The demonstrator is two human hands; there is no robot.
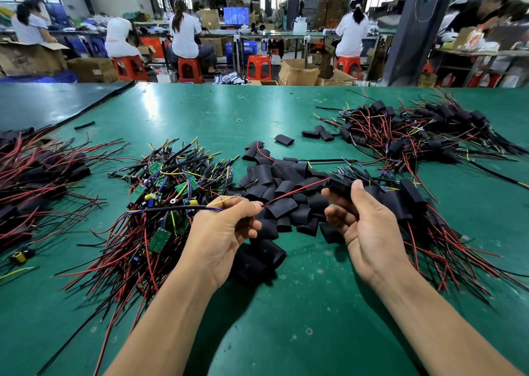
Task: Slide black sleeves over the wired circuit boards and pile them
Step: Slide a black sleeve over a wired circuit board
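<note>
1. The left hand (226, 226) is curled, thumb and fingers pinching one wire bundle (200, 207). A black, a blue and a yellow lead stick out to its left.
2. One red wire (294, 191) runs from that pinch across to the right hand (369, 224).
3. The right hand grips one black sleeve (340, 188) between thumb and fingers, held above the table. Whether a board is inside it cannot be told.
4. Between and beyond the two hands lies one heap of loose sleeves (286, 186), too many and too overlapped to count. A few more lie under the left wrist.
5. Just left of the left hand is one heap of bare boards (160, 192), with green boards and red, black and yellow wires tangled together. At least five boards show.
6. Three piles of sleeved, wired pieces lie further out: a near right pile (429, 232) beside the right hand, a far right pile (415, 135) and a left pile (37, 181).
7. On the green table (286, 304), apart from the heaps, are a single sleeve (284, 139), a small cluster of sleeves (317, 133), another lone sleeve (84, 125) far left and one rubber band (239, 120).
8. Beyond the table, four people in white tops (184, 36) sit facing away. Four red stools (259, 66) are clearly visible.
</note>
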